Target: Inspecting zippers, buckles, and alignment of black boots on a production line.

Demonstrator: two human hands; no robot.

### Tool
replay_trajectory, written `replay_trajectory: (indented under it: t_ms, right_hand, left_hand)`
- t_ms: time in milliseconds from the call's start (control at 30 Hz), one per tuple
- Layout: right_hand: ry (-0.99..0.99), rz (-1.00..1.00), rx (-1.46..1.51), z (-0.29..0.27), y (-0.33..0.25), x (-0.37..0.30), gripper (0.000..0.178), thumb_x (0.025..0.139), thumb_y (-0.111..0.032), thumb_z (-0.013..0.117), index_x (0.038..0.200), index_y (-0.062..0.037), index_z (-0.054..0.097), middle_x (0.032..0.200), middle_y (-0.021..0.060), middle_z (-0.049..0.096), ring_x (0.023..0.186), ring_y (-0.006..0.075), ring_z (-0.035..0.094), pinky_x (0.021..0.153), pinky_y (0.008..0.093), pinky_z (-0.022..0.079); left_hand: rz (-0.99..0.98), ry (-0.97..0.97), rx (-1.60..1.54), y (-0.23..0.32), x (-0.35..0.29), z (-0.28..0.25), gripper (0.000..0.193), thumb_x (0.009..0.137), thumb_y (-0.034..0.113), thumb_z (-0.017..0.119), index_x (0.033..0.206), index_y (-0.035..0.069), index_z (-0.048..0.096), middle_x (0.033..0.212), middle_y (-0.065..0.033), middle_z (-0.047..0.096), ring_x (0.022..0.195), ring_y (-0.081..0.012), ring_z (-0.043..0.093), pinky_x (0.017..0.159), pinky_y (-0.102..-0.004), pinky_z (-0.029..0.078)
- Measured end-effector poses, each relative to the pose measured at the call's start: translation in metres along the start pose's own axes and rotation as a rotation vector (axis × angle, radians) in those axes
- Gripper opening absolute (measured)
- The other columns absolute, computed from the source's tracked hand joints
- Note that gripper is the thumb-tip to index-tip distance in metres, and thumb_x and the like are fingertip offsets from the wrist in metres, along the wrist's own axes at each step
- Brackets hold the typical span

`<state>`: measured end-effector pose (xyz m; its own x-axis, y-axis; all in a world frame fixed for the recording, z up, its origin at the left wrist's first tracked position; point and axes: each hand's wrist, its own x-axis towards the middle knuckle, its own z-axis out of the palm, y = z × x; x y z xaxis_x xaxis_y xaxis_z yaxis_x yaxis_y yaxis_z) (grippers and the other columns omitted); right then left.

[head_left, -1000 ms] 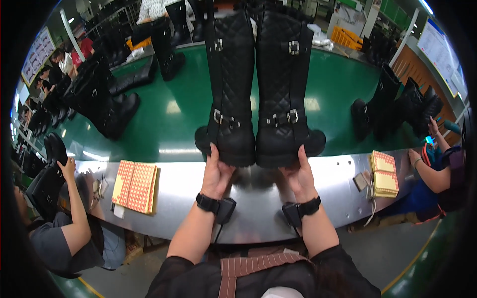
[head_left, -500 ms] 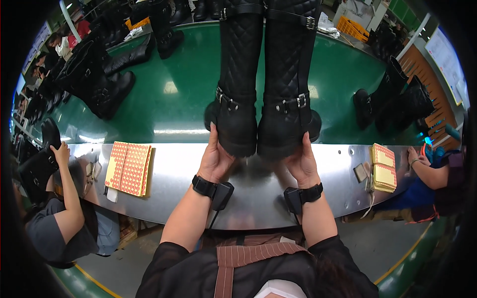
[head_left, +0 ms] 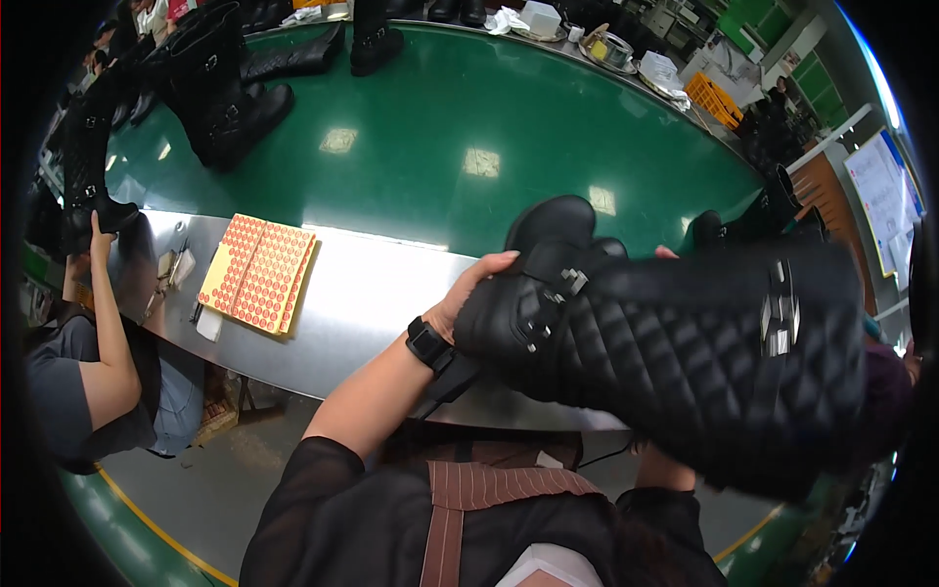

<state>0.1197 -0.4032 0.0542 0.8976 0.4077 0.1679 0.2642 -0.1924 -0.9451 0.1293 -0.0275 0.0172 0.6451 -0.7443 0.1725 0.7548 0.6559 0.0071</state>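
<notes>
A pair of tall black quilted boots (head_left: 675,352) with silver buckles is held up over the steel edge of the table. They lie tilted nearly sideways, their shafts pointing right and their rounded toes (head_left: 556,223) pointing to the far side. My left hand (head_left: 474,292) is wrapped round the heel and ankle of the nearer boot, thumb on top. That boot covers most of the other one. Behind the shaft, my right hand (head_left: 667,252) is mostly hidden; only a fingertip shows past the upper edge, against the boots.
A stack of yellow sheets with red round stickers (head_left: 259,274) lies left on the steel strip (head_left: 372,284). More black boots (head_left: 220,98) stand on the green tabletop (head_left: 421,127) at far left. At the left, a co-worker's hand (head_left: 101,235) holds another boot. An orange crate (head_left: 712,98) is behind.
The boots have swung from upright, shafts away from me, to lying sideways with shafts to the right, and are nearer to me. My right hand has gone behind them. The view has shifted right.
</notes>
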Motion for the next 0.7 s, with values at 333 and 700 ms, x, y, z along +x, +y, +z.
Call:
replay_trajectory:
  t_ms: [333,700]
  right_hand:
    - [0.029,-0.156,0.234,0.067,-0.072,-0.043,0.065,0.093,-0.039,0.057,0.148,-0.0181,0.029,0.15,0.0145,0.036,0.139,0.0411,0.03,0.112,0.0527,0.032]
    - [-0.247,-0.398,-0.195,0.059,-0.088,-0.031,0.041,0.094,-0.024,0.06,0.128,-0.0034,0.053,0.126,0.014,0.058,0.121,0.0285,0.054,0.11,0.0571,0.035]
  left_hand:
    - [-0.194,0.122,0.426,-0.044,-0.008,0.046,0.045,0.096,0.028,0.05,0.128,-0.003,0.051,0.118,-0.0156,0.063,0.094,-0.0201,0.069,0.082,-0.0298,0.058]
    - [-0.382,0.048,0.064,-0.062,-0.008,0.025,0.035,0.099,0.026,0.049,0.123,0.002,0.057,0.108,-0.0114,0.068,0.09,-0.0156,0.069,0.08,-0.0298,0.058]
